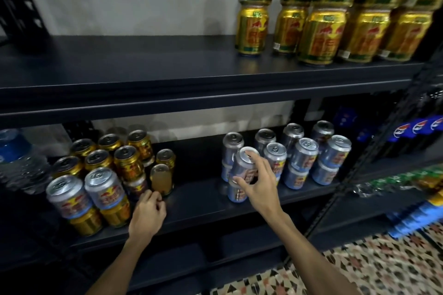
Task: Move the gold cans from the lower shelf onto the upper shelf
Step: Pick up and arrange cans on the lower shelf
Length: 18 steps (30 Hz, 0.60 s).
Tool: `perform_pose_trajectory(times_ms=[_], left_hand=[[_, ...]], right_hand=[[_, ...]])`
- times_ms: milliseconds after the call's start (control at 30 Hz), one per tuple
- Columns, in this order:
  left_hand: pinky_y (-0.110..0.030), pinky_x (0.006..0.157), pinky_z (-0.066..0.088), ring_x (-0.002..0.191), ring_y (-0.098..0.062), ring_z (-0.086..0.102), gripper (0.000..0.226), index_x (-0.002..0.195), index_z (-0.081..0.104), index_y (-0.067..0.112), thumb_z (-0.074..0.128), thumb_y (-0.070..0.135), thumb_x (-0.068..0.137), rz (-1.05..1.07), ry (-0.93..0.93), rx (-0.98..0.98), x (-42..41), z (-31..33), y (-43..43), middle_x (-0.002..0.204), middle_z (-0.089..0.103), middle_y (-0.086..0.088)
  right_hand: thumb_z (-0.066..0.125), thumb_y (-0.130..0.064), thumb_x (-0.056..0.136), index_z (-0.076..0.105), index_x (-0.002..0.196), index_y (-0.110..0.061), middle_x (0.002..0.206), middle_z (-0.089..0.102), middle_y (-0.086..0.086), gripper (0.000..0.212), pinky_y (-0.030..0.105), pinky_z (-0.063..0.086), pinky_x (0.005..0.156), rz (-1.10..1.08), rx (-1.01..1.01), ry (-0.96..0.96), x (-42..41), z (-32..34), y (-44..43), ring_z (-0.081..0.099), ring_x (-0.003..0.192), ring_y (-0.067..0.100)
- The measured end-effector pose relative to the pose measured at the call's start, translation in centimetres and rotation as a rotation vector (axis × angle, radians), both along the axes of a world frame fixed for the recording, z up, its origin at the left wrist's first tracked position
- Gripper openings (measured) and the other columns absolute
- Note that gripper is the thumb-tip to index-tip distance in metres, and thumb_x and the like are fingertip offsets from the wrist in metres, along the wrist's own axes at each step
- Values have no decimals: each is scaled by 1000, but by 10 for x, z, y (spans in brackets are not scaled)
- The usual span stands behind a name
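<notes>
**Reaching into the lower shelf, one hand on a silver can**

Reaching forward from the bottom of the view, both bare forearms extend to the lower shelf (203, 201) of a dark metal rack. The right hand (257, 187) has its fingers spread around the side of a silver-blue can (244, 165), which sits tilted on top of another can of the same kind at the front of the silver group (299, 153); thumb and fingertips touch the can's wall, so the hand is grasping it. The left hand (147, 214) is loosely curled with its knuckles bent, resting on the shelf just in front of a pale, cloudy can (161, 181); its fingers close on nothing that can be made out.

The gold cans on the lower shelf (112, 155) stand clustered at the left, several rows deep, some stacked two high. At the front of that cluster two silver-blue cans (86, 194) sit on top of gold ones. A pack of water bottles (19, 163) lies at the far left of the same shelf.

On the upper shelf (167, 74), more gold cans (323, 29) stand at the right, stacked in two layers, while the left part of that board is bare. Dark blue bottles (417, 132) fill the neighbouring rack at the right, above a patterned tile floor (383, 266).
</notes>
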State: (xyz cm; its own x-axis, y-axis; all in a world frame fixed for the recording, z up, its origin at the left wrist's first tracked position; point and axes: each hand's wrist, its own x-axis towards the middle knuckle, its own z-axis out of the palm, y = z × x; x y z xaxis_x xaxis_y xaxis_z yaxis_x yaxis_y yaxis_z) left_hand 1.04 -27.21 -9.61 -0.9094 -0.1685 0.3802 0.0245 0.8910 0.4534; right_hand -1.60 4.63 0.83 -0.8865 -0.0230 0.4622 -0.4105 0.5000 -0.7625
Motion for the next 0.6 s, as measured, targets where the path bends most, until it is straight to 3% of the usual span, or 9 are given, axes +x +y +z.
perform_pose_trajectory(times_ms=[67, 167, 300, 500, 600], left_hand=[[-40, 65, 49, 75, -26, 52, 17, 77, 57, 8, 69, -4, 78, -3, -8, 0, 0, 1, 0, 81, 48, -3], [-40, 66, 49, 75, -25, 52, 18, 77, 56, 9, 69, -4, 78, 3, -9, 14, 2, 3, 0, 81, 47, -2], [-37, 65, 48, 75, -22, 50, 20, 76, 55, 11, 69, -2, 79, 16, -19, 47, 2, 4, 0, 81, 46, 1], [-34, 66, 45, 75, -18, 49, 21, 74, 54, 14, 69, 0, 81, 30, -37, 63, 2, 6, 0, 80, 46, 2], [-32, 66, 43, 75, -17, 48, 23, 72, 52, 15, 68, 2, 82, 41, -45, 77, 2, 7, 0, 79, 45, 3]], right_hand=[[88, -19, 78, 48, 140, -38, 135, 54, -8, 77, 2, 32, 100, -9, 4, -27, 0, 0, -2, 48, 125, -1], [87, -21, 78, 37, 135, -62, 139, 52, -13, 86, 0, 31, 99, -14, 8, -43, -2, 0, -9, 41, 123, -16], [85, -19, 81, 28, 127, -77, 139, 48, -14, 93, -3, 30, 96, -27, 17, -45, -4, -3, -14, 40, 121, -11], [81, -19, 86, 25, 136, -70, 143, 41, -16, 91, 0, 33, 97, -13, 53, -44, -3, -11, -14, 40, 127, -6], [79, -16, 88, 36, 146, -49, 146, 40, -10, 80, 27, 48, 106, -21, 67, -30, -4, -17, -17, 45, 132, 6]])
